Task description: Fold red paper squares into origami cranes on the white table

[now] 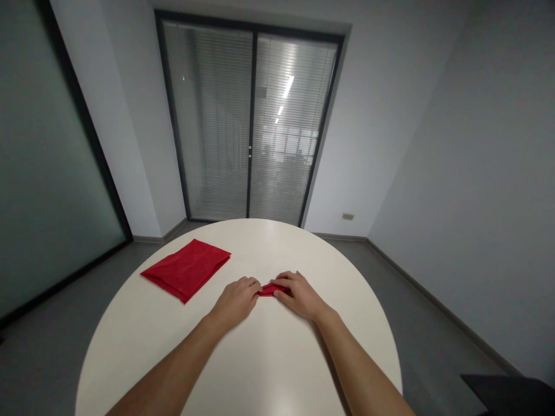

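A narrow, tightly folded piece of red cloth [268,290] lies on the round white table [269,358], in front of me. My left hand [237,300] closes its fingers on the left end of this strip. At the other end, my right hand [300,294] grips it between thumb and fingers. Only the short middle stretch shows; the ends are covered by my hands. To the left, a larger red cloth [187,268] lies flat, folded in layers with creases and slightly parted edges. Neither hand touches it.
The table's curved edge runs around the work area. Behind it stands a glass double door [250,121] with blinds, set in a white wall [381,104]. A frosted glass panel [47,162] is on the left. Some black object [511,393] shows at the lower right.
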Motion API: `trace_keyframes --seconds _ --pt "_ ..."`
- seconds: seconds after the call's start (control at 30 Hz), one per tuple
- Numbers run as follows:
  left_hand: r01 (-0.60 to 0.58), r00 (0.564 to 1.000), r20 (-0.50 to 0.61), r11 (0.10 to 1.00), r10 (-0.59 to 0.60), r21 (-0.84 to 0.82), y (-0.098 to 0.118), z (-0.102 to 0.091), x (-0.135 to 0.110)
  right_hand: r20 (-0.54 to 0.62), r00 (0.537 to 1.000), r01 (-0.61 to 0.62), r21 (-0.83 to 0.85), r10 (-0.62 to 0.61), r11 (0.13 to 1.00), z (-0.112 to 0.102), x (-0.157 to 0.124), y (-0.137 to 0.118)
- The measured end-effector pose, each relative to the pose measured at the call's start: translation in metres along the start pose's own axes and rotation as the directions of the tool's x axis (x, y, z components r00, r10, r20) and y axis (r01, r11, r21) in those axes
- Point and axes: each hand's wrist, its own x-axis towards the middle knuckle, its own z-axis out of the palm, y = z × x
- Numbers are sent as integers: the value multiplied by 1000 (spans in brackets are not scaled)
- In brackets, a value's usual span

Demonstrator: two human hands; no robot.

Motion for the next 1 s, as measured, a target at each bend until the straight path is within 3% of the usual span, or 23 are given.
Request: trace_keyframes --seconds 0.43,1.0 --pt "56 998 -15 997 -56 -56 -2 3 -1 -81 993 95 91 -88 991 1 3 4" --pt "106 994 -21 989 -109 -102 0 4 1 -41 999 -1 159 8 987 2 5 3"
